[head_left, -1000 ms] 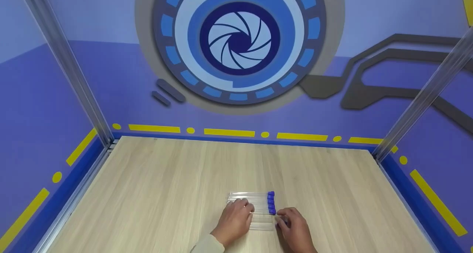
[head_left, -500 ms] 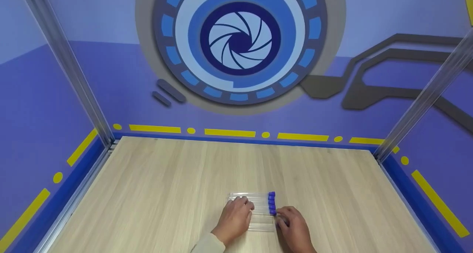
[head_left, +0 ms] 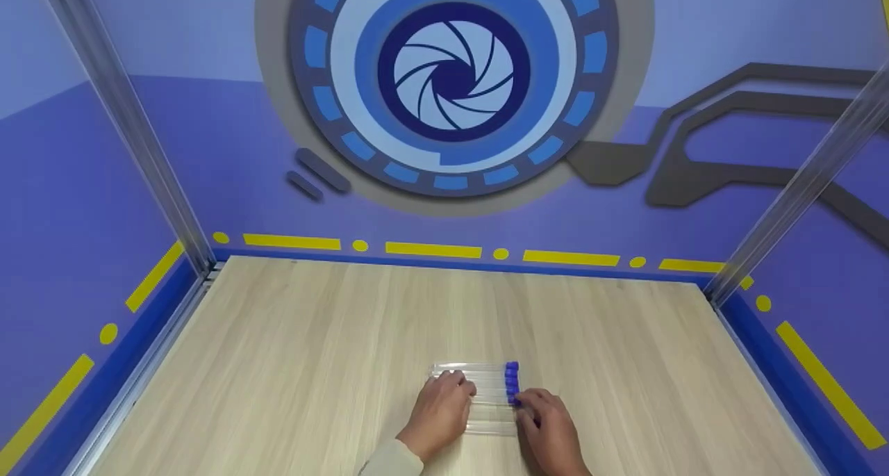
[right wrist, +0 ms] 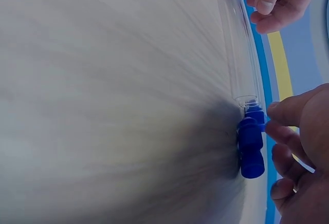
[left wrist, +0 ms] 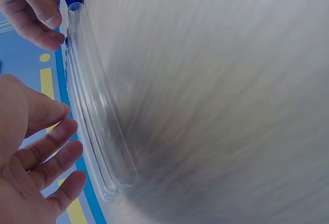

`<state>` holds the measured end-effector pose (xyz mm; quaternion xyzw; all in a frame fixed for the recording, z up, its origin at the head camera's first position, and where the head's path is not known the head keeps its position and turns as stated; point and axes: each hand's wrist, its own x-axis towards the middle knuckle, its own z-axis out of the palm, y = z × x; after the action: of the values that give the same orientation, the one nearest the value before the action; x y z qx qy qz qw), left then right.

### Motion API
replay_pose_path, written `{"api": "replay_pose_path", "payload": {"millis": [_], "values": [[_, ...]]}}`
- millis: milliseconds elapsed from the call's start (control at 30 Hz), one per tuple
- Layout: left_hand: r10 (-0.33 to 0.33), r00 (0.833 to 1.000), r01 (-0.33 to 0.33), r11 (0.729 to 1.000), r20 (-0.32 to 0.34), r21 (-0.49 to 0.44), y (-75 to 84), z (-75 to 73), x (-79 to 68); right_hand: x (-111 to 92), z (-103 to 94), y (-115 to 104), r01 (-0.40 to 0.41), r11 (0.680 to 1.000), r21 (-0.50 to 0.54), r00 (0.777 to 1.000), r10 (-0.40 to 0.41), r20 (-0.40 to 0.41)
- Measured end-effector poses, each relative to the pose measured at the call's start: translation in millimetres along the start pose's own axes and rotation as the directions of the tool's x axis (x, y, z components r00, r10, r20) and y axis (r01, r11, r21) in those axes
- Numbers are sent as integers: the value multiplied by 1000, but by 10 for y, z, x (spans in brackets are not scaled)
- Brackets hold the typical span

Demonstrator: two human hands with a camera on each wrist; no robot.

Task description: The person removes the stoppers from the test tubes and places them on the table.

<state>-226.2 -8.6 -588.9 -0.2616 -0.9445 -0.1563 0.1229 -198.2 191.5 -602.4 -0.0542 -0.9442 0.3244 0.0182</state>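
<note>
Several clear test tubes [head_left: 486,376] lie side by side on the wooden table, with blue caps [head_left: 512,382] on their right ends. The nearer tubes [left wrist: 97,95] have no caps on. My left hand [head_left: 440,405] lies over the left part of the row, its fingers spread and loosely bent, as the left wrist view shows. At the right end is my right hand [head_left: 552,424], its forefinger tip touching or very close to the nearest fitted cap. Loose blue caps [right wrist: 251,136] lie on the table beside the right fingers, near an uncapped tube's mouth.
The light wooden tabletop [head_left: 333,351] stretches around the tubes. Purple-blue printed walls [head_left: 229,163] with a yellow dashed band stand behind and beside it. Metal posts [head_left: 139,128] rise at the back corners.
My right hand has shifted slightly left and up toward the nearest fitted cap. The left hand stays almost still over the tubes.
</note>
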Motion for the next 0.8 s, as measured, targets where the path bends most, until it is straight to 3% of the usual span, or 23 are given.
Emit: {"api": "replay_pose_path", "payload": {"millis": [333, 800], "values": [[-26, 999, 27, 999, 31, -23, 15, 2, 30, 21, 4, -18, -46, 999, 13, 998, 46, 52], [-14, 1000, 14, 1000, 23, -13, -8, 26, 16, 44, 51, -17, -11, 1000, -12, 1000, 11, -14]]}}
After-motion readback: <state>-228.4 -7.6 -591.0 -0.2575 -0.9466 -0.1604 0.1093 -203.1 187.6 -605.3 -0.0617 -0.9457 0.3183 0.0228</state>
